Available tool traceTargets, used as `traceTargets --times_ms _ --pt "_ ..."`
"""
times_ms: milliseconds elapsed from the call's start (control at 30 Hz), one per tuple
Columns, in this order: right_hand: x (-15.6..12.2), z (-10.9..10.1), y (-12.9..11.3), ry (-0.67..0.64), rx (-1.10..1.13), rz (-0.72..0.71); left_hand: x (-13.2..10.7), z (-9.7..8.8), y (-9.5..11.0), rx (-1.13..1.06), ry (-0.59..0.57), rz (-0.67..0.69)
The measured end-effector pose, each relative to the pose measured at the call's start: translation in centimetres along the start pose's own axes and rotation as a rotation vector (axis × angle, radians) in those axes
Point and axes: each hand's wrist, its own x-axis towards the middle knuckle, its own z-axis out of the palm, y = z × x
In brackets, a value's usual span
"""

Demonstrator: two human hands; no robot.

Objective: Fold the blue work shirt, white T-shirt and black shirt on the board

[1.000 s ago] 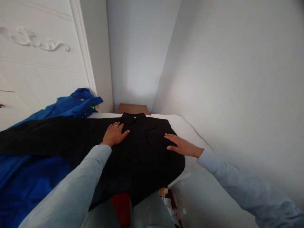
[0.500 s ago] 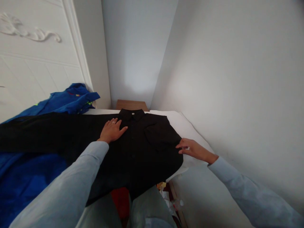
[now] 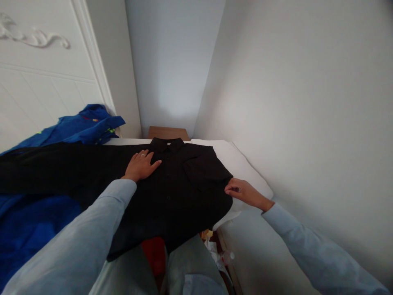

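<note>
A black button-up shirt [image 3: 184, 205] lies spread with its collar at the far side, one sleeve stretched out to the left. The other sleeve is folded across the right side of its front. Fingers apart, my left hand [image 3: 140, 165] rests flat on the shirt's chest, left of the button line, a ring on one finger. At the right edge, my right hand [image 3: 244, 192] pinches the folded sleeve's fabric between thumb and fingers.
Blue garments [image 3: 76, 125] lie at the left, partly under the black sleeve. White bedding [image 3: 245, 168] shows beneath the shirt, close to the right wall [image 3: 291, 102]. A white panelled wardrobe [image 3: 46, 90] stands left. Small clutter [image 3: 213, 248] is on the floor below.
My right thumb and fingers have closed on the sleeve's edge. My left hand stays in place on the shirt. The whole view has shifted slightly.
</note>
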Motion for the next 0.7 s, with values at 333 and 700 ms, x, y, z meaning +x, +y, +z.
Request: traceTargets --times_ms 333,700 --pt "-1.1 -0.8 -1.0 -0.040 -0.069 0.007 0.1 0.2 -0.1 0.008 0.003 0.001" --pt "-3.7 -3.2 -2.4 -0.435 -0.024 0.145 0.0 -0.1 0.1 -0.025 -0.002 -0.006"
